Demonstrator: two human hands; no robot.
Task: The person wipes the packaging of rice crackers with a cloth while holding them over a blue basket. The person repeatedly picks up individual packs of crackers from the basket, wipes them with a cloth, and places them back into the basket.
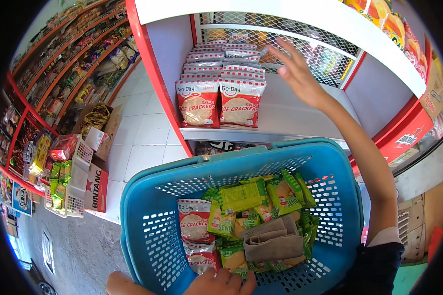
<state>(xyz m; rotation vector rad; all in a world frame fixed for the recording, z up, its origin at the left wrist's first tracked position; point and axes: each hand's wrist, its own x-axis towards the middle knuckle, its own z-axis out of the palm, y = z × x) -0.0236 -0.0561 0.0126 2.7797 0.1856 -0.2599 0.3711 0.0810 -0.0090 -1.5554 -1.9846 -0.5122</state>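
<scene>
My right hand is raised over the white display shelf, beside the right row of rice cracker packets. Its fingers are spread, with nothing in them. Two rows of these red, white and silver packets stand upright on the shelf. My left hand is at the near side of the blue basket, partly cut off below. Its fingers stretch over the lower red-and-white cracker packet. Another such packet lies behind it, among several green cracker packets. A folded grey-brown cloth rests on them.
A metal mesh backs the shelf. At left are stocked store racks, a cardboard box and a white crate of snacks on the floor. A red-and-white box stands to the right.
</scene>
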